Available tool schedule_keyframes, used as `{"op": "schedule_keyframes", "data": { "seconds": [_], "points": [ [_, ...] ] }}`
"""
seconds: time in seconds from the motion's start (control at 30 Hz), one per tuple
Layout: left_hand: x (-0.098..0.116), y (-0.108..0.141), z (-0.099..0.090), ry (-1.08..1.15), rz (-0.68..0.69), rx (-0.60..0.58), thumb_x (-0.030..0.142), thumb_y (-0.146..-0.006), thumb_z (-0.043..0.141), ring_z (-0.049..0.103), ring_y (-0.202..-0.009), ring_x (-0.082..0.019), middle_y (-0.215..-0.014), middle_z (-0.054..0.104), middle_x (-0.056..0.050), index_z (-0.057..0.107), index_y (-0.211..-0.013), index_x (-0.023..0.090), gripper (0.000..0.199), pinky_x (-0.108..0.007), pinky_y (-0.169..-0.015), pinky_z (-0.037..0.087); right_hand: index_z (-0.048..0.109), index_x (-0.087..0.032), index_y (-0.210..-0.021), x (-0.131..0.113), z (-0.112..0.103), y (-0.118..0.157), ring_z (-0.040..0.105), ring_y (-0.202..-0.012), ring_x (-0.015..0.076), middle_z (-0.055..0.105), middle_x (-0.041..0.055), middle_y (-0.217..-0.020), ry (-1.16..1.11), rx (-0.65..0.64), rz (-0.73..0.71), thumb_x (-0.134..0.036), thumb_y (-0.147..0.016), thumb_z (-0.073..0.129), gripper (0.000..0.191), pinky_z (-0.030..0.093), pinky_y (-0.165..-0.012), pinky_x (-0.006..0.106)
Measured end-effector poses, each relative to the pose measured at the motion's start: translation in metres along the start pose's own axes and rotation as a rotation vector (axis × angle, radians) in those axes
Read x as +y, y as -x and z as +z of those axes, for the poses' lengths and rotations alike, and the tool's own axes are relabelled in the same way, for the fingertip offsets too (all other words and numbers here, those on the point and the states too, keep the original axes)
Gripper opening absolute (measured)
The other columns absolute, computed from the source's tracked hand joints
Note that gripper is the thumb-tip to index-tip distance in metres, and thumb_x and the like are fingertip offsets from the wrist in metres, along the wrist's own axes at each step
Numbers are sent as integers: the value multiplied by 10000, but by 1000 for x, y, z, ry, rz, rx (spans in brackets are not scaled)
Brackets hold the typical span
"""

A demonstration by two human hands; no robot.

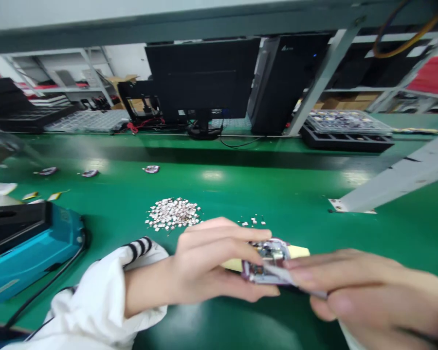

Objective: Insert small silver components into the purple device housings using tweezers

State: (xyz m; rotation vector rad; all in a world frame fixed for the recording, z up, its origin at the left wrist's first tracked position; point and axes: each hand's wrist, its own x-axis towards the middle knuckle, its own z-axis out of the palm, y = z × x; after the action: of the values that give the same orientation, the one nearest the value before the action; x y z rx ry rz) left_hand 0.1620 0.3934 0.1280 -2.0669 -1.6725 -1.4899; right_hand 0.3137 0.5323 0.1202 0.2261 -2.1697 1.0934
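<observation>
My left hand (211, 262) grips a small open device (272, 253) by its edges, thumb below and fingers above. The device has a purple-edged casing with a circuit board showing, and a yellow piece (298, 252) sticks out behind it. My right hand (361, 287) is closed on a thin pale tool (281, 273), blurred by motion, whose end lies over the device near my left index finger. Beyond my left hand is a pile of small white parts (173, 213). A few similar small parts (254, 220) lie just behind the device.
A teal and black machine (32, 253) with a cable stands at the left. Three small devices (152, 169) lie farther back. A white slanted post (397, 170) rises at the right. Behind are a monitor (204, 80), a black tower (288, 82) and stacked trays (348, 121).
</observation>
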Motion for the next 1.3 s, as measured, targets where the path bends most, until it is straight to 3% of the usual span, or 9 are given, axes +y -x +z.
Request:
{"op": "schedule_keyframes", "data": {
  "seconds": [0.17, 0.37, 0.5, 0.63, 0.73, 0.87, 1.07, 1.2, 1.3],
  "points": [
    [-39, 4, 4, -51, -231, 24, 236, -634, 690, 625, -830, -161, -890, 671, -89, 599, -677, 137, 141, -236, -743, 483, 621, -238, -743, 67, 17, -24, 644, -750, 152, 678, -54, -775, -290, 553, 25, -54, -638, 661, 215, 544, -695, 278],
    [-148, -4, -33, -108, -492, -85, 328, -649, 653, 596, -900, -182, -920, 651, -80, 595, -697, 126, 215, -261, -799, 474, 616, -190, -701, 154, 32, -9, 643, -770, 184, 677, 16, -767, -333, 506, 390, -179, -617, 699, 119, 518, -766, 356],
    [-221, 1, -49, -175, -551, -164, 384, -632, 645, 616, -837, -212, -871, 654, -123, 570, -663, 90, 305, -309, -762, 492, 623, -164, -693, 165, 37, -1, 645, -761, 199, 678, 52, -776, -383, 437, 466, -228, -593, 713, 149, 523, -757, 360],
    [-259, 13, -59, -265, -572, -249, 369, -705, 594, 623, -811, -192, -878, 651, -123, 570, -716, 72, 298, -333, -735, 499, 621, -143, -689, 166, 38, -5, 648, -757, 210, 681, 79, -786, -420, 408, 494, -276, -579, 717, 198, 521, -757, 364],
    [-262, 11, -70, -354, -570, -290, 303, -707, 608, 596, -897, -192, -968, 631, -117, 567, -900, 78, 299, -366, -817, 457, 613, -130, -734, 170, 34, -8, 643, -785, 207, 678, 95, -823, -417, 426, 527, -304, -604, 699, 234, 505, -782, 364],
    [-229, 4, -72, -464, -562, -355, 276, -740, 546, 540, -1004, -244, -1047, 603, -137, 567, -991, 94, 310, -387, -895, 378, 591, -117, -812, 174, 30, -6, 637, -790, 193, 667, 112, -868, -418, 427, 578, -336, -658, 658, 276, 506, -762, 349],
    [-161, 23, -25, -437, -483, -639, 183, -704, 579, 600, -869, -192, -921, 657, -36, 646, -830, 189, 142, -250, -789, 430, 483, -148, -820, 175, 23, -7, 626, -820, 178, 640, 94, -868, -341, 384, 555, -391, -743, 543, 263, 495, -771, 353],
    [-157, 33, -11, -479, -457, -690, 67, -707, 503, 607, -736, -173, -771, 656, -46, 634, -676, 159, 163, -235, -710, 427, 400, -182, -759, 147, 11, -15, 613, -733, 161, 588, 29, -730, -137, 259, 482, -386, -795, 423, 208, 492, -702, 337],
    [-160, 34, -13, -509, -438, -698, 47, -705, 468, 596, -701, -172, -753, 649, -43, 627, -713, 165, 197, -237, -663, 416, 399, -192, -704, 106, 27, -20, 551, -555, 148, 510, -17, -581, 101, 73, 454, -307, -808, 406, 155, 440, -540, 282]
  ]
}}
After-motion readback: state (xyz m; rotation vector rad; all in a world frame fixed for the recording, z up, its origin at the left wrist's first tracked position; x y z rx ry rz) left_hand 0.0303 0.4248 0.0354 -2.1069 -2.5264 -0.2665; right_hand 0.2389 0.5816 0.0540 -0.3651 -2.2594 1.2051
